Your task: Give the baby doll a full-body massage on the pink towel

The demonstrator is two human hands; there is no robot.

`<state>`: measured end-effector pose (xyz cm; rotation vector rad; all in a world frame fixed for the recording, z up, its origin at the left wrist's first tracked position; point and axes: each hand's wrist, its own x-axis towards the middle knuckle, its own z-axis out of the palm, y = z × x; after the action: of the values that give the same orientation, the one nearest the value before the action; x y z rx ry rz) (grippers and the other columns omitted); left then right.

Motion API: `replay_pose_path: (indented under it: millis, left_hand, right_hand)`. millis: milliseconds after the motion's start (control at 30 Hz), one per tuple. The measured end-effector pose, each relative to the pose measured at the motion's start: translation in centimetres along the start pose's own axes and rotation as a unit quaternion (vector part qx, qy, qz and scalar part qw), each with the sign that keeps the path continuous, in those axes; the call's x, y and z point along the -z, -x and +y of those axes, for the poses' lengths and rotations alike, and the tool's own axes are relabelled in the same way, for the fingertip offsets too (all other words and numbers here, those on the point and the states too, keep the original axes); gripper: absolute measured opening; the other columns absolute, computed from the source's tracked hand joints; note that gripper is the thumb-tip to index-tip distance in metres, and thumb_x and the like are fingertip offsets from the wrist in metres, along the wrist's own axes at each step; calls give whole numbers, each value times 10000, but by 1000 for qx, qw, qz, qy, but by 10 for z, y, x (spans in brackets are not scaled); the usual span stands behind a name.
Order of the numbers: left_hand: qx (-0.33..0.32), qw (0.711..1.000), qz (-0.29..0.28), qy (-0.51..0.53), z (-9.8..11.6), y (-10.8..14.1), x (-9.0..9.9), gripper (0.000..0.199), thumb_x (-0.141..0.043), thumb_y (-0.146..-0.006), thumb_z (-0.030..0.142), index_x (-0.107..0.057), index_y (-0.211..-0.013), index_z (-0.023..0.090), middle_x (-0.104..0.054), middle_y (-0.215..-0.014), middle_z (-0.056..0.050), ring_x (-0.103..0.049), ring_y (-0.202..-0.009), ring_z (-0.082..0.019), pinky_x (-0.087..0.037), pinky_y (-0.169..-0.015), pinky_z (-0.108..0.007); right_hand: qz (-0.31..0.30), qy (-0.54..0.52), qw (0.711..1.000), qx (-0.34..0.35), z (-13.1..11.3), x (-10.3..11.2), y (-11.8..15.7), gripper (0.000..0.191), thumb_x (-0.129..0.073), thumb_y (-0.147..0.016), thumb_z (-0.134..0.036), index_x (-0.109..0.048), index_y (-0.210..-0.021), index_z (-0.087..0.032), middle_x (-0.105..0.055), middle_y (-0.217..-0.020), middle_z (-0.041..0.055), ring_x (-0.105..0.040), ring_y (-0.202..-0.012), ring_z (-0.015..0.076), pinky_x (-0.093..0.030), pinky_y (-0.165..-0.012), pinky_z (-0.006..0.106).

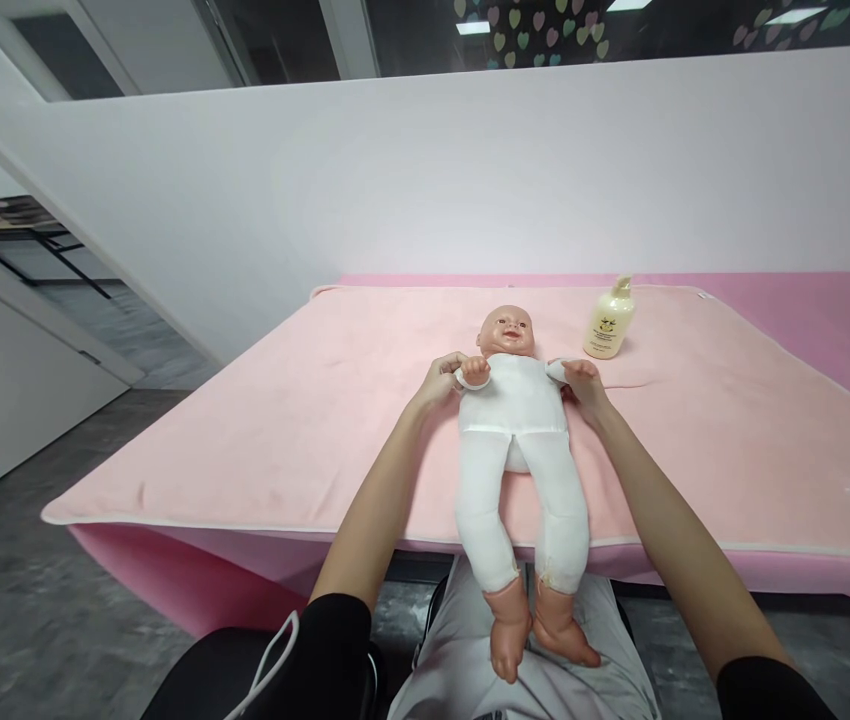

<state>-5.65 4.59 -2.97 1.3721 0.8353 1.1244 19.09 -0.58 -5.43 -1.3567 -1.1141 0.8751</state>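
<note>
A baby doll (513, 395) with a white cloth body lies on its back on the pink blanket (282, 420), head toward the wall. Its bare feet hang past the table's front edge, over my lap. My left hand (443, 379) is closed around the doll's arm on the left side, near its small hand. On the other side, my right hand (583, 388) grips the doll's other arm, fingers partly hidden beneath it. Just beyond my right hand a pale yellow pump bottle (608, 322) stands upright on the blanket.
A white wall (470, 180) rises behind the table, with dark windows above it. Darker pink cloth (845, 340) shows under the blanket. A black chair (192, 680) and a white cable (271, 660) are at lower left. Grey floor (12, 570) lies to the left.
</note>
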Motion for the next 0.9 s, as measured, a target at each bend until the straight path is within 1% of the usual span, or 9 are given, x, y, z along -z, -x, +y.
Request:
replay_pose_path:
  millis: [67, 167, 233, 300, 433, 500, 567, 700, 900]
  left_hand:
    - [-13, 999, 6, 32, -2, -3, -1, 203, -479, -477, 101, -558, -662, 133, -607, -730, -18, -558, -718, -156, -409, -600, -228]
    - [-5, 997, 39, 67, -5, -5, -5, 264, -442, -463, 126, -558, -700, 140, -579, -689, -7, -529, -637, -136, -389, -562, -223]
    - [-4, 994, 76, 75, -5, -4, -10, 296, -439, -479, 146, -547, -754, 158, -561, -673, 3, -516, -611, -132, -390, -563, -228]
    - [-22, 990, 117, 74, -6, -3, -14, 338, -449, -509, 162, -537, -836, 177, -567, -709, 7, -521, -624, -134, -402, -586, -235]
    - [-52, 981, 185, 28, -8, -2, -16, 384, -502, -613, 211, -542, -993, 176, -588, -785, -15, -534, -682, -146, -411, -619, -243]
    - [-47, 981, 186, -20, -12, -2, -14, 370, -515, -661, 246, -564, -1019, 160, -604, -817, -33, -537, -707, -154, -408, -626, -243]
    - [-45, 982, 165, -79, -15, -2, -12, 332, -514, -698, 272, -596, -995, 148, -621, -847, -46, -537, -724, -161, -400, -639, -244]
    - [-41, 970, 151, -183, -17, -1, -10, 280, -484, -747, 304, -637, -922, 148, -634, -817, -40, -524, -717, -168, -368, -638, -247]
    - [-19, 956, 147, -252, -12, -1, -11, 253, -470, -754, 305, -656, -841, 157, -633, -757, -34, -519, -676, -174, -347, -607, -255]
  right_hand:
    - [18, 49, 997, 48, -1, -5, 2, 291, -489, -777, -321, -568, -1027, -194, -606, -1009, 52, -545, -917, 211, -445, -756, 329]
    - [58, 161, 981, 91, -5, -8, 7, 422, -406, -758, -256, -444, -1176, -216, -616, -957, 36, -554, -865, 205, -416, -741, 314]
    - [70, 201, 974, 78, -8, -8, 11, 518, -390, -757, -261, -326, -1269, -220, -619, -941, 42, -562, -821, 212, -408, -703, 304]
    - [71, 215, 972, 68, -12, -8, 14, 559, -398, -761, -288, -266, -1300, -223, -622, -950, 53, -568, -802, 223, -402, -671, 297]
    - [74, 237, 967, 53, -17, -9, 15, 503, -397, -773, -337, -304, -1258, -238, -625, -960, 66, -569, -796, 249, -387, -639, 293]
    - [75, 259, 962, 47, -18, -10, 13, 462, -384, -779, -346, -334, -1226, -236, -621, -967, 74, -566, -792, 256, -381, -635, 297]
    - [66, 283, 956, 37, -17, -9, 11, 421, -356, -793, -350, -365, -1194, -225, -618, -958, 86, -561, -780, 261, -377, -635, 307]
    - [42, 310, 949, 20, -12, -7, 5, 378, -323, -817, -390, -448, -1123, -206, -617, -940, 100, -554, -793, 263, -380, -664, 321]
    - [20, 315, 948, 35, -10, -5, -1, 390, -341, -810, -390, -512, -1111, -211, -618, -1030, 98, -552, -895, 261, -386, -711, 318]
